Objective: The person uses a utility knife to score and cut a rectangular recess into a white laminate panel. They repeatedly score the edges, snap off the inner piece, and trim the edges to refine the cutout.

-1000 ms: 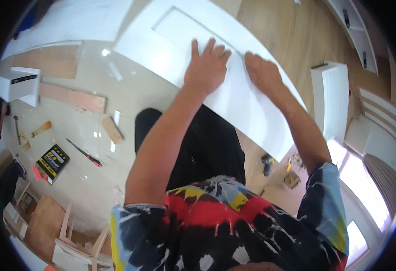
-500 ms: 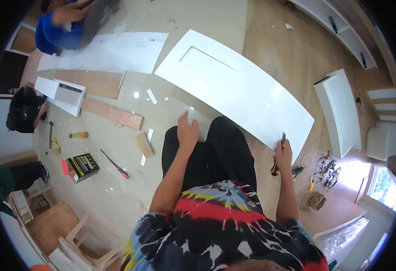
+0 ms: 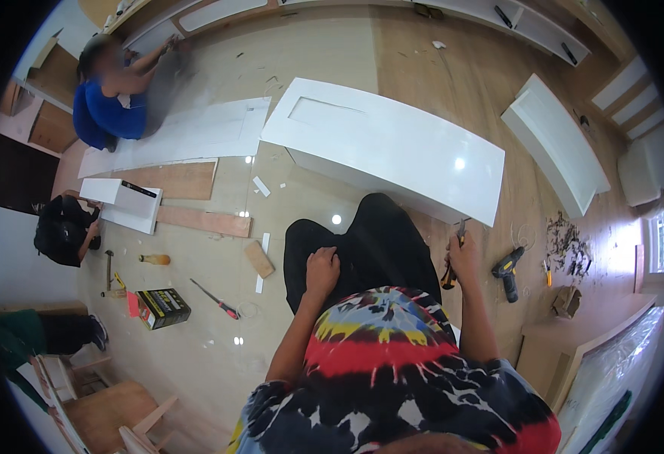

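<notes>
My left hand (image 3: 323, 266) rests on the thigh of my black trousers (image 3: 358, 253), fingers slightly bent and apart. My right hand (image 3: 463, 259) is closed on a yellow-and-black hand tool (image 3: 447, 278); its metal tip points up by the near right edge of a long white cabinet piece (image 3: 385, 155). The piece lies before my knees and has a rectangular recess on its top. A yellow-and-black cordless drill (image 3: 508, 272) lies right of that hand.
Two co-workers (image 3: 116, 106) (image 3: 59, 234) crouch at left by white boards (image 3: 195, 129) and wooden strips (image 3: 203, 221). A third person (image 3: 18, 337) is lower left. A screwdriver (image 3: 214, 299), black box (image 3: 163, 306) and scraps (image 3: 559, 250) lie around; a white unit (image 3: 555, 147) stands right.
Both hands have left the white piece's top. My left hand moved down onto my thigh; my right moved down and now holds a tool. The view widened to show the co-workers.
</notes>
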Tool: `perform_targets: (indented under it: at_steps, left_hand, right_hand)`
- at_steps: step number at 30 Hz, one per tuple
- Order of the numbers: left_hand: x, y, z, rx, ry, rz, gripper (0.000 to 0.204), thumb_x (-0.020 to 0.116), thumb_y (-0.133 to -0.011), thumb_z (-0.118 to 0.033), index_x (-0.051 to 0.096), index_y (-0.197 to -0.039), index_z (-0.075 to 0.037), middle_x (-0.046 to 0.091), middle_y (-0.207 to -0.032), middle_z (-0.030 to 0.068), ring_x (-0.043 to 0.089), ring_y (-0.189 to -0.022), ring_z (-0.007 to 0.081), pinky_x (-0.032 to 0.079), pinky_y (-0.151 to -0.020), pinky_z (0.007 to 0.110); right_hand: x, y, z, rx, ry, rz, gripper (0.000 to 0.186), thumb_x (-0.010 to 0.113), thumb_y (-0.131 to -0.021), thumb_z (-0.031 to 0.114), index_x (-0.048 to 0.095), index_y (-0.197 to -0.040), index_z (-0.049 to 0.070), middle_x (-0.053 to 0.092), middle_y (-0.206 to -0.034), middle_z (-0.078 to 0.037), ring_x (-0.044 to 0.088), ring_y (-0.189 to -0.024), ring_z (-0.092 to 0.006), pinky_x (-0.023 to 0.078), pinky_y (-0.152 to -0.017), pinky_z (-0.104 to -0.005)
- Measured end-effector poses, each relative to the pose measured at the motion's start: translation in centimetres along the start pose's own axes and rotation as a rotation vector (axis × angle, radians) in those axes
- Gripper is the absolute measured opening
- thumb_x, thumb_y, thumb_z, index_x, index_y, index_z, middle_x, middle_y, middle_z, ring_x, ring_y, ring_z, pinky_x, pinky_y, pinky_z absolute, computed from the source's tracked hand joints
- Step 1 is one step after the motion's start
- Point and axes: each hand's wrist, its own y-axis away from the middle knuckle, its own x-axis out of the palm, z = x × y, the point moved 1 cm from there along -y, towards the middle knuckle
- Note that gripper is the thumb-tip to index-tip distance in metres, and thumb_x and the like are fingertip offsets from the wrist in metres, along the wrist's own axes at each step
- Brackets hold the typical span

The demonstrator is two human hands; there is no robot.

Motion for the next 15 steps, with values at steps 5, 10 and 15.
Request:
perform_targets:
  at_steps: [5, 10, 15]
  left_hand:
    - [0.2, -0.1, 0.0, 0.052, -0.004, -0.01, 0.03, 0.056, -0.097, -0.019, 0.072, -0.116, -0.002, 0.071, -0.116, 0.0178, 0.066, -0.111, 0.0348, 0.047, -0.102, 0.049]
    - [0.5, -0.4, -0.9, 0.02, -0.002, -0.009, 0.03, 0.057, -0.097, -0.019, 0.072, -0.116, -0.002, 0.072, -0.117, 0.0178, 0.067, -0.111, 0.0349, 0.048, -0.102, 0.047]
    - [0.1, -0.1, -0.8, -0.021, 0.02, 0.011, 0.03, 0.058, -0.096, -0.02, 0.073, -0.116, -0.003, 0.072, -0.117, 0.0178, 0.067, -0.111, 0.0355, 0.048, -0.102, 0.047]
  right_hand:
    - [0.8, 1.1, -1.4, -0.014, 0.0, -0.003, 0.016, 0.057, -0.103, 0.018, 0.051, -0.1, 0.004, 0.058, -0.072, -0.007, 0.057, -0.047, -0.0148, 0.047, -0.042, -0.0316]
    - [-0.9, -0.2, -3.2, -0.036, -0.195, -0.093, 0.016, 0.057, -0.104, 0.019, 0.051, -0.104, 0.005, 0.058, -0.076, -0.007, 0.057, -0.048, -0.0146, 0.048, -0.042, -0.0317]
    - [-2.8, -2.9, -3.3, -0.005, -0.399, -0.25, 0.024, 0.061, -0.103, 0.021, 0.049, -0.114, 0.003, 0.058, -0.086, -0.008, 0.059, -0.054, -0.0148, 0.051, -0.043, -0.0315]
